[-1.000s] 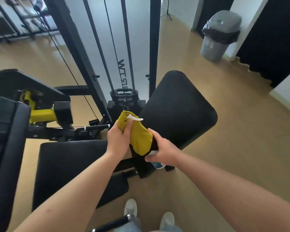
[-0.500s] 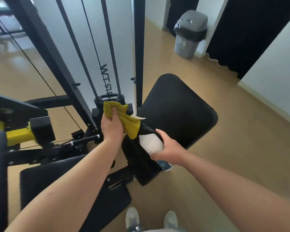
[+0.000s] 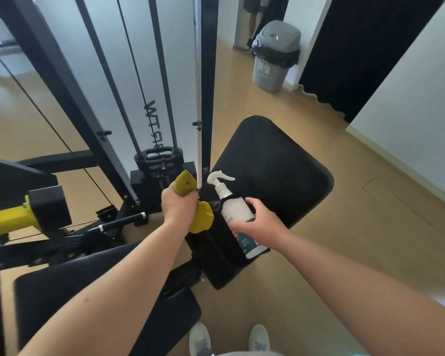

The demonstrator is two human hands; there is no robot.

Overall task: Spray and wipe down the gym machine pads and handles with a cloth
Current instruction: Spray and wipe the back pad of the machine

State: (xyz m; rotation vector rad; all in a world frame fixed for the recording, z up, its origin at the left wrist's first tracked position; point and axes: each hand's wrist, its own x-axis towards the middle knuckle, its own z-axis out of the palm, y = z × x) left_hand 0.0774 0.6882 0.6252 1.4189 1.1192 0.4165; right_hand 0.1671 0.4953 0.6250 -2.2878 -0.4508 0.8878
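Floor: tan wood-look floor runs in a wide stretch from the pad's right edge to a white wall and a black curtain.
Machine frame: black steel gym machine frame with slanted uprights and thin cables fills the left half; its black weight stack sits just beyond the hands, so the left side is crowded.
Back pad: large black vinyl pad with rounded corners is tilted, centre right; its left edge is by the hands and its right edge borders the floor.
Seat pad: flat black vinyl seat pad lies lower left, partly under the left forearm.
Bin: grey plastic swing-lid bin with a black liner stands far back by the wall, well apart from the machine.
Yellow lever: yellow metal arm with a black block is at the left edge.
Right hand: right hand grips the bottle's body, thumb above and fingers across the label.
Left hand: left hand is clenched around the cloth, at the pad's left edge.
Spray bottle: white plastic trigger spray bottle is tilted, nozzle up, against the pad's near-left edge.
Cloth: bunched yellow cloth sticks out above and below the fist, just left of the bottle.
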